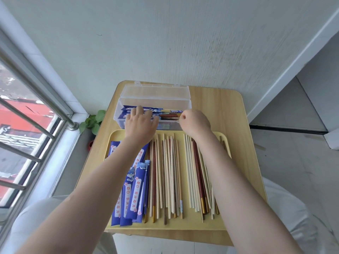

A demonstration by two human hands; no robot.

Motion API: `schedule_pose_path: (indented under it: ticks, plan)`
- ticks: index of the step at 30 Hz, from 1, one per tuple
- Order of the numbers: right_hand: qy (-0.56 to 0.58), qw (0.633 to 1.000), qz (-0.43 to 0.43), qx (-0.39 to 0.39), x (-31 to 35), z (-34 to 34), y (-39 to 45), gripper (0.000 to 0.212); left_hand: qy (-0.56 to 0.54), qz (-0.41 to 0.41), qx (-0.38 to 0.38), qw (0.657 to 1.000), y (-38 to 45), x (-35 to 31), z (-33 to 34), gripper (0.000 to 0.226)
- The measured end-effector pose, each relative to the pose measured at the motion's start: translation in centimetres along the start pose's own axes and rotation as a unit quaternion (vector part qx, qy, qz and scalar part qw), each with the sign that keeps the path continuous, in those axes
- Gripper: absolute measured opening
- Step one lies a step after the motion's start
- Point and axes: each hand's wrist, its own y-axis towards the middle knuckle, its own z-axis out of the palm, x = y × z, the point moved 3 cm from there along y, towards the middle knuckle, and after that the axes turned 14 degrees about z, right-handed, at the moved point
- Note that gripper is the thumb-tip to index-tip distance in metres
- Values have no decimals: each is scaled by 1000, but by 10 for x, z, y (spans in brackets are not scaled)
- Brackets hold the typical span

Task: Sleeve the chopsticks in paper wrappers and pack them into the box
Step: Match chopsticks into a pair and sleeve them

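A light wooden table [220, 110] stands against a pale wall, with a barred window [27, 125] to its left. On the table lies a yellow tray [222, 224]; loose bare chopsticks [170, 173], pale and dark red, lie lengthwise across its middle and right. Empty blue paper wrappers [136, 187] are stacked on the tray's left side. Beyond the tray sits a clear plastic box [156, 99], lid open, holding sleeved chopsticks [167, 113] laid crosswise. The left hand [140, 121] rests over the sleeved sets in the box, fingers spread flat. The right hand [195, 121] is curled at the box's right end, its fingertips at the ends of the sets; whether it pinches one, I cannot tell. A small green plant [93, 121] sits beside the table's left edge.
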Motion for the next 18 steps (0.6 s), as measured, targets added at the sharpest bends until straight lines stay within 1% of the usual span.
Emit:
schedule_pose_path:
  ticks: [2, 5, 6, 8, 9, 10, 11, 13, 14, 15, 16, 18]
  plan:
    - [-18, 1000, -14, 14, 0, 1, -5, 34, -8, 8, -16, 1000, -3, -3, -1, 45]
    - [30, 999, -33, -25, -2, -7, -14, 24, -19, 8, -16, 1000, -8, -6, -6, 43]
    - [54, 997, -35, -42, -4, -10, -18, 21, -27, 10, -31, 999, -11, -7, -9, 41]
    - [97, 993, -36, -61, -6, -13, -29, 17, -49, 8, -93, 994, -24, -9, -18, 34]
    - [109, 992, -39, -55, -6, -11, -37, 14, -63, -8, -123, 990, -32, -10, -22, 27]
    - [116, 992, -45, -32, -5, -5, -48, 11, -80, -37, -131, 987, -45, -10, -24, 22]
    - [123, 991, -49, 5, -4, 4, -55, 10, -93, -72, -107, 987, -52, -9, -24, 22]
    - [105, 987, -53, 110, 3, 29, -79, 12, -92, -124, 8, 988, -74, -4, -16, 24]
    - [82, 982, -53, 159, 6, 42, -91, 14, -85, -129, 61, 986, -85, -3, -12, 22]
    - [63, 978, -52, 193, 8, 54, -102, 16, -80, -129, 93, 984, -96, -1, -9, 20]
    - [52, 975, -52, 209, 10, 63, -113, 17, -84, -127, 104, 983, -108, 0, -6, 19]
    - [67, 977, -42, 200, 9, 72, -125, 18, -107, -116, 90, 983, -124, -1, 3, 27]
